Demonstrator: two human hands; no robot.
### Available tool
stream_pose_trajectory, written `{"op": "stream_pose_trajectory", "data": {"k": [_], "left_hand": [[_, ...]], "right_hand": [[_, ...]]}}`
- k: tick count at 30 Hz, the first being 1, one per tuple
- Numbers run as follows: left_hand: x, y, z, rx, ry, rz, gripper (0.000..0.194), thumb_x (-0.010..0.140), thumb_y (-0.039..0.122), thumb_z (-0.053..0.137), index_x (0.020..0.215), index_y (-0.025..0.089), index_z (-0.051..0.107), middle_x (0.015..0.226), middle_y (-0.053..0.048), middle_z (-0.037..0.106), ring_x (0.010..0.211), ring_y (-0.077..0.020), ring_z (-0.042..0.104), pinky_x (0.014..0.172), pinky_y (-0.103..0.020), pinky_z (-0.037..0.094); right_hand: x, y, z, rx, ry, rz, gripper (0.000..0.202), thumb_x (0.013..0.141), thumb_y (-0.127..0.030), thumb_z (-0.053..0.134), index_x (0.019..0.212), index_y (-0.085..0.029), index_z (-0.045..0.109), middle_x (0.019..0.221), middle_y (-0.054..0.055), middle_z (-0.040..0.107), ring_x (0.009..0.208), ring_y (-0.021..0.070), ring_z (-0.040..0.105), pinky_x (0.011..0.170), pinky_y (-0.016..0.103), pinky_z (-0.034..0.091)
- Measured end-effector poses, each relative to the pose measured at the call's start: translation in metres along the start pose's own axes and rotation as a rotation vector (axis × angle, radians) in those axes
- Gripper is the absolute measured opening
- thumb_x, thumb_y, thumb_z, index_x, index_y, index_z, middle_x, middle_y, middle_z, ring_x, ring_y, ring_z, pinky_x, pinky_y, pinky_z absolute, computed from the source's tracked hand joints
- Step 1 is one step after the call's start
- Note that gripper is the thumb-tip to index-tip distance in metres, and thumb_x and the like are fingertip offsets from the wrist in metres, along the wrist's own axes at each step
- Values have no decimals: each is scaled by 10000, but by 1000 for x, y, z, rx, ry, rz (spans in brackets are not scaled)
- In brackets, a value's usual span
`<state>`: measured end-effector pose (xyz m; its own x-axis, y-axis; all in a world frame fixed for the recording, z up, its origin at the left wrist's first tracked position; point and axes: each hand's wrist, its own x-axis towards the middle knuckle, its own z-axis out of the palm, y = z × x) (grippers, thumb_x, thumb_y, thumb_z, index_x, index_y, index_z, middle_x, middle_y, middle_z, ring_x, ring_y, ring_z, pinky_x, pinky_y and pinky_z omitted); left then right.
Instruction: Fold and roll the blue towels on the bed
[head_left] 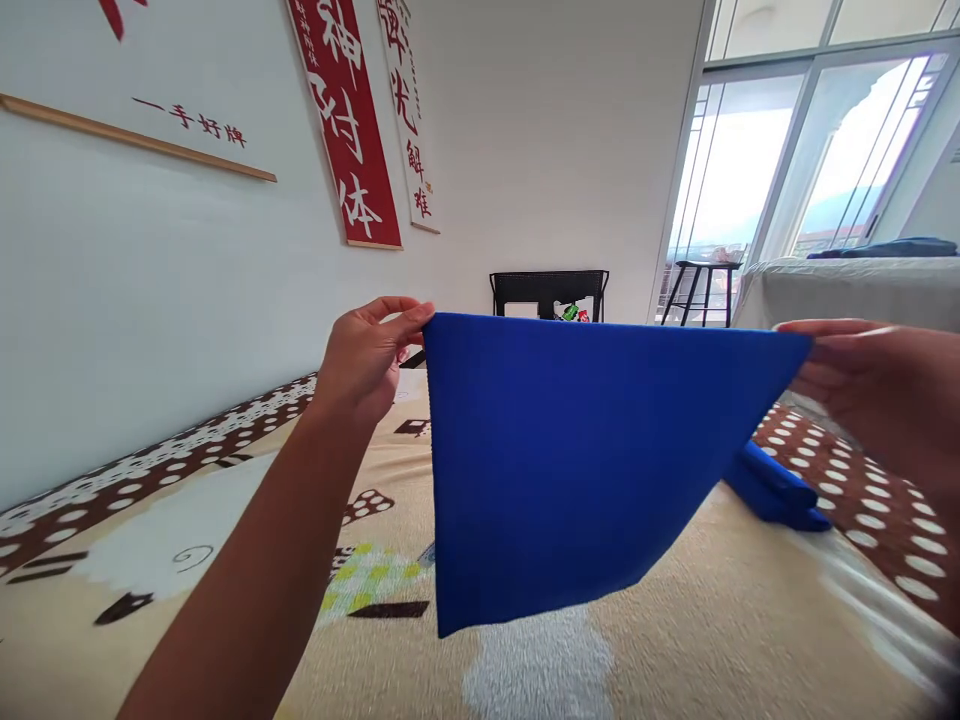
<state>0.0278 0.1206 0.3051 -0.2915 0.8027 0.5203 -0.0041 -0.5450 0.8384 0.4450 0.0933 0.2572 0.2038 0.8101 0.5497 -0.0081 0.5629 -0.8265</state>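
The left hand (367, 352) pinches a smooth blue cloth (592, 450) at its ten o'clock corner; the right hand (885, 385) pinches it at two. The top is pulled straight, but the cloth hangs, not laid down. At four o'clock, a blue roll (780, 488) lies on the fuzzy blanket (705, 610).

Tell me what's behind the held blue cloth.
Behind the cloth, the blanket spreads; a folded blue piece sticks out right and a black frame shows above. The frame's lower part and anything else covered can't be seen.
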Motion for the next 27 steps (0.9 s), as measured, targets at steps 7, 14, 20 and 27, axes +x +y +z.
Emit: {"op": "stream_pose_trajectory", "data": {"k": [7,14,20,27], "left_hand": [[4,-7,-14,91,-21,11,324,595,333,874,804,167,689,709,18,637,581,-78,518,628,-252,376],[41,-61,-3,63,30,12,342,519,343,891,749,166,711,659,28,613,543,-66,465,619,-255,382],[52,-74,18,45,70,138,323,614,389,838,861,200,748,801,-3,680,610,-77,500,671,-249,435],[-78,-92,-41,487,-17,2,338,727,469,780,1003,275,768,805,-5,736,715,-159,646,640,-227,521]], "right_hand": [[25,21,21,64,40,54,303,762,-230,797,1017,-89,712,966,113,734,857,171,699,909,411,547],[68,66,40,27,-42,114,364,823,-161,737,1153,-32,653,914,117,732,810,157,697,920,417,526],[83,68,43,-37,-1,10,511,849,-289,724,1272,-35,592,988,107,717,883,131,655,924,369,490],[-51,103,-24,-521,64,41,386,704,-509,781,1037,-316,758,1000,15,743,924,221,678,852,341,539]]}}
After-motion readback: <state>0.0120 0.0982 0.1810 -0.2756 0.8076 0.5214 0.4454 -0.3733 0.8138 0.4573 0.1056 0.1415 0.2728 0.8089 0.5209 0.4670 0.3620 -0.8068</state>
